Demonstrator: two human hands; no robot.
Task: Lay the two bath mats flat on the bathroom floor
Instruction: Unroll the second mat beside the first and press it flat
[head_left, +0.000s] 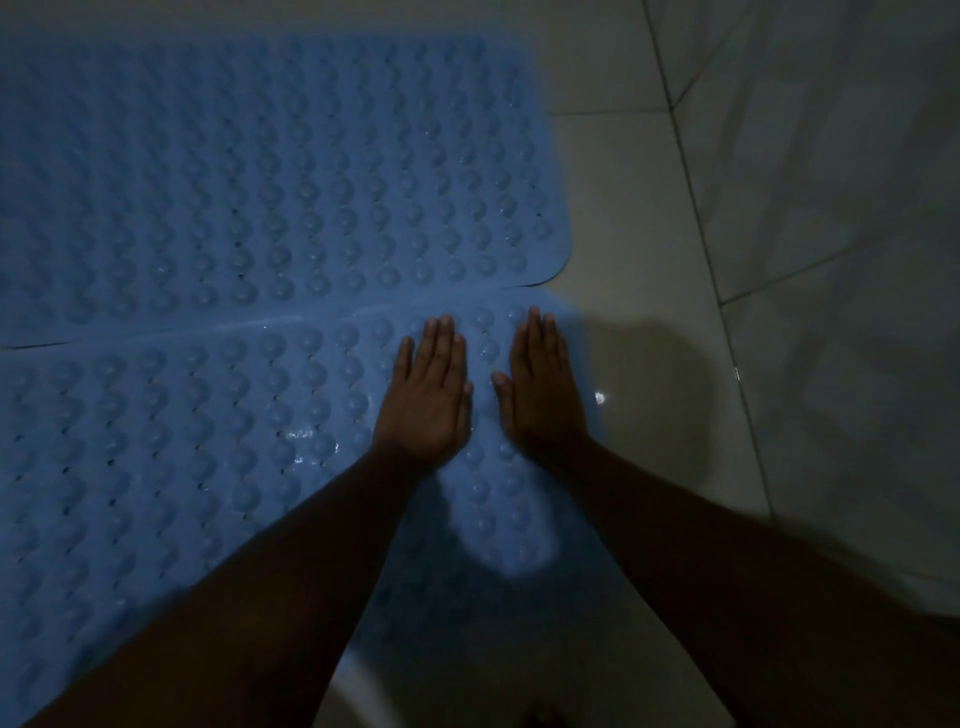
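Two blue rubber bath mats with rows of round bumps lie side by side on the tiled floor. The far mat (270, 171) fills the upper left. The near mat (171, 431) lies below it, its far edge slightly overlapping the far mat's near edge. My left hand (428, 400) rests palm down on the near mat close to its far right corner, fingers straight and together. My right hand (540, 389) lies flat beside it at the mat's right edge. Neither hand holds anything.
Pale glossy floor tiles (639, 218) with dark grout lines run along the right of the mats. A tiled wall (852, 208) rises at the far right. The scene is dim, with a small glint of light on the floor near my right hand.
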